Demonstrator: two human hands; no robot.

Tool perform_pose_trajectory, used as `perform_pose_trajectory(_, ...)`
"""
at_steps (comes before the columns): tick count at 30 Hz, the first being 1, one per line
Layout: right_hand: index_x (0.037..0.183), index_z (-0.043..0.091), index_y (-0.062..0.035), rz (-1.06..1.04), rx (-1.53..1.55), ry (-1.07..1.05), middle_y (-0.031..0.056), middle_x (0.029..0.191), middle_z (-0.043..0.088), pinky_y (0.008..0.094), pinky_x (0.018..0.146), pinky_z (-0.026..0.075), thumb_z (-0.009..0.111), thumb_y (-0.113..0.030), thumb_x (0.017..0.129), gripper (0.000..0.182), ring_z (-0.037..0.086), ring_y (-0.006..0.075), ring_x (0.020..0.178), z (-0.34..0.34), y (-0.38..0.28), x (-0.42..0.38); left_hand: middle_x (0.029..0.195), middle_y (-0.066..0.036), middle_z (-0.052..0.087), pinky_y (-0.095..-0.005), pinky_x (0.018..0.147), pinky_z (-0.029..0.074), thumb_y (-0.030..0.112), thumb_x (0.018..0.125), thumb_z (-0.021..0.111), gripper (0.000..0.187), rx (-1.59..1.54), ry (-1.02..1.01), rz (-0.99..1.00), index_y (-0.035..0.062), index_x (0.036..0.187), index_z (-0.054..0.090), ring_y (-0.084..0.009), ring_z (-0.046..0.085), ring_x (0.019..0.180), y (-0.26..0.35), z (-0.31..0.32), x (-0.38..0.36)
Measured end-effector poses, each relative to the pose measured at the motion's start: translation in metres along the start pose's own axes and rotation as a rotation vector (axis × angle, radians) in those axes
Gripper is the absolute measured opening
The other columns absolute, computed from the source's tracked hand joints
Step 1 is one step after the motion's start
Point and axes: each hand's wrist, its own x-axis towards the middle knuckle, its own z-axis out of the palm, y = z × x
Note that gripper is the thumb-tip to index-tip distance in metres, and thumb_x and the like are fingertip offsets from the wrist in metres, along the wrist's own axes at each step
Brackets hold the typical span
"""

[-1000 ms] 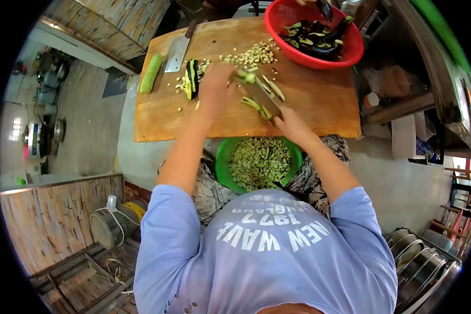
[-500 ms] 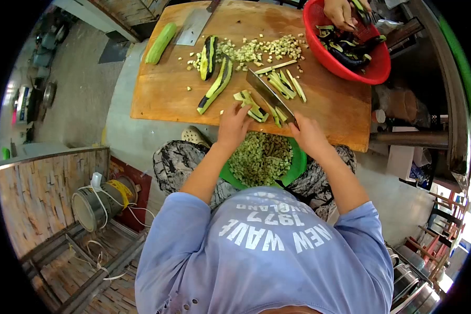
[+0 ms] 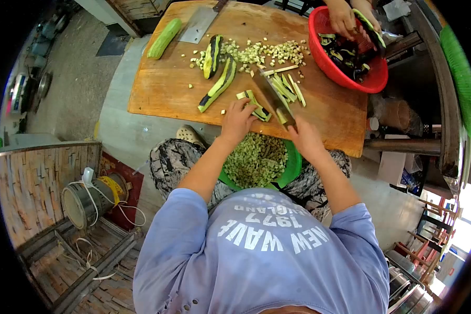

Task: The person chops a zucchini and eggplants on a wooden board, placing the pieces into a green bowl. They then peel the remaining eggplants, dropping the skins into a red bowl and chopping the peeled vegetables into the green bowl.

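My right hand (image 3: 307, 140) is closed around the handle of a cleaver (image 3: 272, 95), whose blade slants up and left over the wooden board (image 3: 329, 112). With bent fingers, my left hand (image 3: 237, 123) holds down a piece of partly peeled eggplant (image 3: 260, 111) just left of the blade. Cut eggplant strips (image 3: 294, 89) lie right of the blade. Two striped, half-peeled eggplants (image 3: 220, 85) rest up and left of my left hand. Small diced cubes (image 3: 269, 51) are scattered behind them. Between my knees, a green basin (image 3: 295, 166) holds many diced pieces (image 3: 254, 159).
A second cleaver (image 3: 199, 25) lies flat at the board's far side, beside a pale green peeled vegetable (image 3: 165, 38). Another person's hands (image 3: 344, 20) work with an eggplant over a red basket (image 3: 324, 65) of dark peels. A metal cylinder (image 3: 81, 206) with cables stands at lower left.
The cleaver has shifted slightly right, away from the eggplant piece under my left hand. The other person's hands and the half-peeled eggplant have moved over the red basket. The view has tilted slightly.
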Motion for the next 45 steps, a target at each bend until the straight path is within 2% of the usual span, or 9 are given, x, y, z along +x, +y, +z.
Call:
perform_pose_trajectory(2, 0.095, 0.051, -0.0023, -0.176, -0.154, 0.015, 0.0226, 0.07, 0.059, 0.0509, 0.059, 0.045, 0.052, -0.016, 0.087, 0.016, 0.058, 0.0412, 0.064, 0.016, 0.003, 0.001, 0.112, -0.013, 0.053, -0.0405, 0.086, 0.045, 0.004, 0.069, 0.071, 0.033, 0.037, -0.021, -0.035, 0.0068, 0.101, 0.061, -0.0326, 0.05, 0.103, 0.002, 0.0, 0.002)
perform_pose_trajectory(9, 0.093, 0.05, -0.0043, -0.048, -0.156, -0.046, 0.0234, 0.072, 0.059, 0.0516, 0.062, 0.046, 0.052, -0.018, 0.088, 0.014, 0.059, 0.0413, 0.07, -0.009, -0.014, 0.003, 0.105, -0.011, 0.054, -0.0401, 0.082, 0.046, 0.007, 0.071, 0.07, 0.029, -0.021, 0.021, 0.018, 0.0057, 0.099, 0.061, -0.032, 0.05, 0.098, -0.006, 0.002, -0.001)
perform_pose_trajectory(15, 0.088, 0.05, -0.0039, -0.089, -0.259, -0.118, 0.0237, 0.073, 0.059, 0.0521, 0.062, 0.045, 0.052, -0.017, 0.087, 0.013, 0.058, 0.0416, 0.07, -0.02, -0.033, -0.004, 0.104, -0.011, 0.055, -0.0408, 0.083, 0.045, 0.009, 0.071, 0.07, 0.031, -0.025, 0.016, 0.01, 0.0058, 0.1, 0.06, -0.0325, 0.049, 0.098, -0.006, 0.001, -0.001)
perform_pose_trajectory(24, 0.09, 0.05, -0.0028, -0.089, -0.194, -0.04, 0.0236, 0.072, 0.06, 0.0527, 0.062, 0.046, 0.052, -0.015, 0.087, 0.013, 0.058, 0.0434, 0.07, 0.014, -0.026, 0.016, 0.103, -0.01, 0.055, -0.0405, 0.079, 0.046, 0.008, 0.071, 0.069, 0.031, -0.025, 0.007, 0.021, 0.0067, 0.1, 0.059, -0.0305, 0.051, 0.097, -0.006, -0.005, 0.005)
perform_pose_trajectory(27, 0.091, 0.051, -0.003, 0.048, 0.002, -0.08, 0.0232, 0.072, 0.06, 0.0524, 0.063, 0.046, 0.053, -0.015, 0.086, 0.014, 0.058, 0.0435, 0.07, 0.003, -0.017, 0.013, 0.103, -0.009, 0.055, -0.0401, 0.079, 0.047, 0.009, 0.071, 0.069, 0.03, -0.046, 0.041, 0.05, 0.0063, 0.099, 0.059, -0.0307, 0.051, 0.096, -0.005, -0.005, 0.0)
perform_pose_trajectory(33, 0.089, 0.051, -0.0023, -0.127, -0.186, -0.122, 0.0239, 0.072, 0.06, 0.0518, 0.064, 0.046, 0.053, -0.015, 0.085, 0.014, 0.058, 0.0441, 0.07, -0.017, -0.026, 0.007, 0.101, -0.009, 0.056, -0.0389, 0.077, 0.047, 0.01, 0.072, 0.07, 0.025, 0.002, 0.077, 0.025, 0.0065, 0.095, 0.061, -0.0292, 0.053, 0.094, -0.009, 0.005, -0.002)
perform_pose_trajectory(42, 0.093, 0.054, 0.0007, -0.099, -0.135, -0.078, 0.0255, 0.074, 0.059, 0.0496, 0.065, 0.047, 0.054, -0.014, 0.085, 0.016, 0.059, 0.0429, 0.073, 0.014, -0.021, 0.022, 0.097, -0.007, 0.058, -0.0372, 0.076, 0.048, 0.01, 0.072, 0.07, 0.022, 0.022, 0.062, 0.009, 0.0072, 0.092, 0.062, -0.0276, 0.054, 0.093, -0.008, 0.005, 0.002)
perform_pose_trajectory(44, 0.094, 0.055, 0.0017, -0.016, 0.072, -0.058, 0.0254, 0.073, 0.059, 0.0474, 0.065, 0.047, 0.055, -0.013, 0.085, 0.018, 0.059, 0.0421, 0.072, 0.013, -0.011, 0.018, 0.096, -0.007, 0.058, -0.0367, 0.075, 0.048, 0.01, 0.071, 0.069, 0.022, -0.025, 0.12, 0.052, 0.0065, 0.091, 0.061, -0.0277, 0.054, 0.093, -0.009, 0.007, -0.001)
perform_pose_trajectory(45, 0.095, 0.055, 0.0022, 0.025, 0.177, -0.04, 0.0254, 0.073, 0.059, 0.0462, 0.064, 0.046, 0.056, -0.013, 0.084, 0.019, 0.059, 0.0417, 0.071, 0.01, -0.008, 0.017, 0.096, -0.008, 0.057, -0.0371, 0.076, 0.048, 0.01, 0.072, 0.069, 0.022, -0.107, 0.068, -0.037, 0.0063, 0.092, 0.061, -0.0287, 0.054, 0.092, -0.008, 0.002, -0.001)
